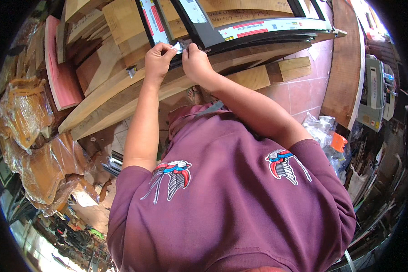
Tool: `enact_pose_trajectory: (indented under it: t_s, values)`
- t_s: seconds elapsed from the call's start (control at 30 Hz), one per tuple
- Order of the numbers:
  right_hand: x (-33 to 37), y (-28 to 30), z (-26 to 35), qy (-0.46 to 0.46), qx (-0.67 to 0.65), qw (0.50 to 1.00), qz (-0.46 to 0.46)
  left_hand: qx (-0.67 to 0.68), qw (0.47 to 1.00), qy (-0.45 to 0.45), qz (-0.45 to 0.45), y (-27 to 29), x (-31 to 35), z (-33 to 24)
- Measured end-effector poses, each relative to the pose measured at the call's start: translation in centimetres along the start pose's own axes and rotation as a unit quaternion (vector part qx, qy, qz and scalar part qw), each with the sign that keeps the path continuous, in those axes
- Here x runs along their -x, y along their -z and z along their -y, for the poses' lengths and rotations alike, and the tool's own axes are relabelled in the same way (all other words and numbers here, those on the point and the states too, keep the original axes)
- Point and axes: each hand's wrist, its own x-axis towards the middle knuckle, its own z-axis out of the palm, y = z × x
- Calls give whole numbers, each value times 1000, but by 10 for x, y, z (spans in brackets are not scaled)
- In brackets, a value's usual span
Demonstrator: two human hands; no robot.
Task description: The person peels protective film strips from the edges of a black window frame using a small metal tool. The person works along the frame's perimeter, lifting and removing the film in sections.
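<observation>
At the near edge of a black frame [213, 41], both my hands are close together. A small white piece [177, 47], perhaps paper or film, is pinched between the thumb and fingertips of my left hand [157, 62]. Just to its right, my right hand [196, 63] is closed with its fingers curled. Whatever is in those fingers is hidden, though something greyish and shiny shows beside them. Printed label strips [249, 28] in white and red run along the frame's bars. The frame lies on stacked wooden boards [122, 27].
A thick plank with a pink side [61, 68] stands left of the stack. Plastic-wrapped brown wooden pieces [54, 163] fill the far left. At right are a long brown board [347, 68], a grey machine [371, 90] and clear plastic bags [324, 136] with an orange item [339, 142].
</observation>
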Motion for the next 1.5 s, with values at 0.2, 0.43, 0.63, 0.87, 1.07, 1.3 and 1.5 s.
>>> enact_pose_trajectory:
  t_s: [0.2,0.43,0.63,0.87,1.07,1.3,1.5]
  values:
    - [-15,2,3,13,60,997,38,23,1000,-6,8,1,-2,10]
    - [-5,8,4,3,32,997,73,50,998,-3,23,7,1,7]
    - [-5,9,-4,26,14,997,70,81,996,-16,44,6,1,7]
    - [-9,-1,-3,25,16,997,75,81,996,-25,33,16,1,11]
    - [3,-10,3,33,-34,994,94,312,950,14,-17,15,-2,7]
    - [65,58,-31,38,-62,990,119,219,973,-41,-66,35,32,-2]
    - [90,104,-86,-15,-105,991,79,-457,863,-216,20,-23,59,-2]
